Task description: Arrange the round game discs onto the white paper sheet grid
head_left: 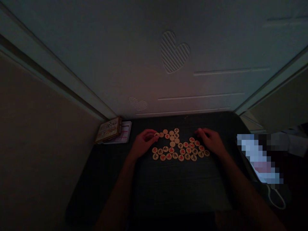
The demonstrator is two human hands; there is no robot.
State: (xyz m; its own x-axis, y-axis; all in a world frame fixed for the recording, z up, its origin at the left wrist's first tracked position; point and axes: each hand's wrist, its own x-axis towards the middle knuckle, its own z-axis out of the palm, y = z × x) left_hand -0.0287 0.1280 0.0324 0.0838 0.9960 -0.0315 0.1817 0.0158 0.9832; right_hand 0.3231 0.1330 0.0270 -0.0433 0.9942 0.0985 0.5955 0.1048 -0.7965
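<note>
My left hand (145,140) is closed at the left end of the pieces, its thumb and fingers pinching a round wooden xiangqi piece (157,135) with a dark mark. More xiangqi pieces (188,150) lie flat on the dark table, many showing red or black characters. Several blank-faced ones (172,138) sit in the middle and toward the back left. To the right of the pieces rests my right hand (209,138), fingers partly spread and pointing left, with nothing visible in them. Its fingertips are dim, just behind the rightmost pieces.
A wooden box (108,130) with a printed lid leans on a white booklet or tray (125,133) at the table's back left corner. A white panel (175,51) with heart reliefs rises behind the dark table (173,186). A bright pixelated object (260,160) with a white cord stands right.
</note>
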